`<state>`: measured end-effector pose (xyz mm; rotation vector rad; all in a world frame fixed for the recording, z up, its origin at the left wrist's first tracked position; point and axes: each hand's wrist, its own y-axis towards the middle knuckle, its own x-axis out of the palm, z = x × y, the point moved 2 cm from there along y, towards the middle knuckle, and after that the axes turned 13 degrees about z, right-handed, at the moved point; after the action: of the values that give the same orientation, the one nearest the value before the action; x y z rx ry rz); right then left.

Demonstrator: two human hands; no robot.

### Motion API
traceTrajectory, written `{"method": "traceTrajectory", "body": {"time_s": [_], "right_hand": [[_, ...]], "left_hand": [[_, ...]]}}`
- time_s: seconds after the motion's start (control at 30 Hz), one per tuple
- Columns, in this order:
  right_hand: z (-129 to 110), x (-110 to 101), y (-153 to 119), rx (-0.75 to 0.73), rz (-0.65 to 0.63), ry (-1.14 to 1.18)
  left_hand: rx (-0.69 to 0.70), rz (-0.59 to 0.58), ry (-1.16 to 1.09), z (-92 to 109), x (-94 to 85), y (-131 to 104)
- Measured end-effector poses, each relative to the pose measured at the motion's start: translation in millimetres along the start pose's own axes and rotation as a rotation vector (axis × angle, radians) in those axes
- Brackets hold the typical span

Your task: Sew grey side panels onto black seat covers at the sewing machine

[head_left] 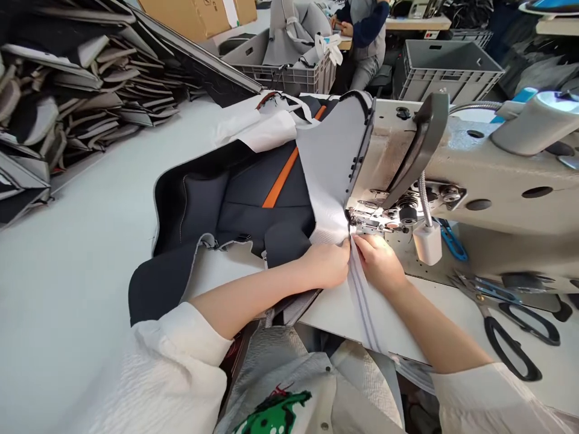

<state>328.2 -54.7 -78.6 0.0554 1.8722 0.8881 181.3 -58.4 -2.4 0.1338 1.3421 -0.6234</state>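
Observation:
A large sewn piece of dark fabric (266, 181) with an orange stripe (281, 179) and a light grey panel (332, 163) lies spread left of the sewing machine (470, 157). My left hand (332, 263) is closed on the edge of the grey panel, just in front of the lit needle area (368, 220). With its fingers pinched, my right hand (380, 260) holds a long white strip (364, 307) with two greyish lines, which looks like zipper tape. This strip runs from the needle area down over the table's front edge. My fingertips are partly hidden.
Large black-handled scissors (511, 325) and blue-handled snippers (452, 241) lie at the right. Stacked dark panels (113, 90) fill the back left. Grey crates (447, 69) stand behind the table, where another person (368, 36) sits. A small lamp (427, 241) hangs by the needle.

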Motion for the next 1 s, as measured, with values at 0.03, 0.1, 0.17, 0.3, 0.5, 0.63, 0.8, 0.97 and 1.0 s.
{"method": "traceTrajectory", "body": {"time_s": [0.03, 0.1, 0.17, 0.3, 0.5, 0.63, 0.8, 0.97, 1.0], "right_hand": [[-1, 0, 1, -0.018, 0.001, 0.005], [-1, -2, 3, -0.019, 0.004, 0.0], [0, -4, 6, 0.013, 0.008, -0.033], [6, -6, 9, 0.098, 0.018, -0.123], [12, -4, 5, 0.127, 0.036, -0.011], [14, -5, 3, 0.12, 0.015, 0.044], [15, -5, 1, 0.121, 0.0, 0.066], [12, -6, -4, 0.152, -0.066, 0.091], [11, -7, -5, 0.148, -0.069, 0.09]], "left_hand": [[-0.01, 0.004, -0.003, 0, 0.2, 4], [-0.021, 0.007, -0.011, 1, 1.8, 12], [-0.02, 0.04, -0.02, 1, 4.5, 21], [0.015, 0.187, -0.013, 1, 6.3, 23], [0.264, 0.288, 0.133, -10, -13.9, -42], [0.292, 0.327, 0.354, -27, -20.0, -84], [0.613, 0.382, 0.497, -11, 3.2, -88], [0.638, 0.171, 0.362, 25, 25.0, -69], [0.619, 0.138, 0.333, 30, 26.8, -66]]}}
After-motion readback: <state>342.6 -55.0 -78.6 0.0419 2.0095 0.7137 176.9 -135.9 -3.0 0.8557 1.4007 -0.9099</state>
